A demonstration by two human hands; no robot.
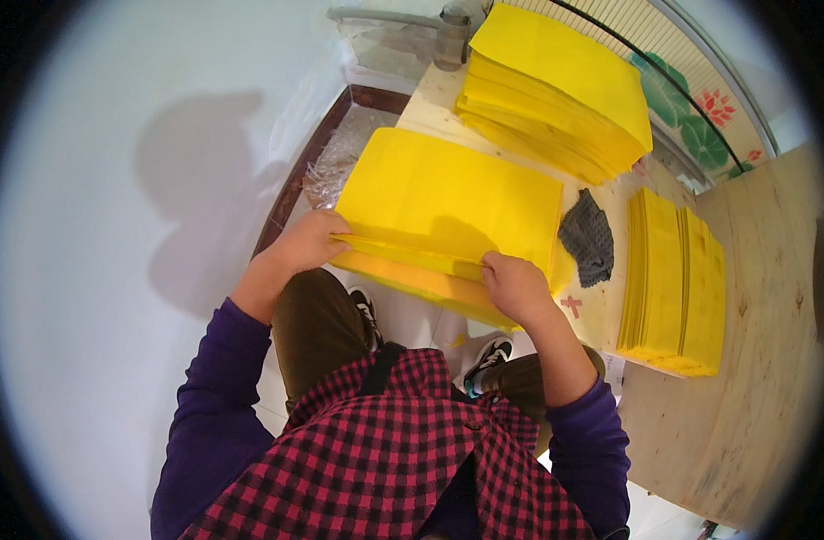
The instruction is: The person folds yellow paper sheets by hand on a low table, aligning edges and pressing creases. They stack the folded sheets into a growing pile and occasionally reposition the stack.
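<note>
Right in front of me a large yellow felt-like sheet (448, 193) lies on the wooden table, its near edge folded or layered and hanging over the table's front. At its near left corner my left hand (313, 241) is closed, fingers pinching the edge. My right hand (518, 286) pinches the same edge further right, thumb on top. Between the hands the edge shows more than one layer; how many sheets are gripped is hard to see. A crumpled dark grey cloth (588, 238) lies just right of the sheet.
A tall stack of yellow sheets (556, 81) stands at the back. Upright bundles of yellow pieces (673, 283) sit on the right. A clear jar (452, 38) is at the far corner, clear plastic wrap (344, 153) by the wall. A red tape cross (571, 307) marks the tabletop.
</note>
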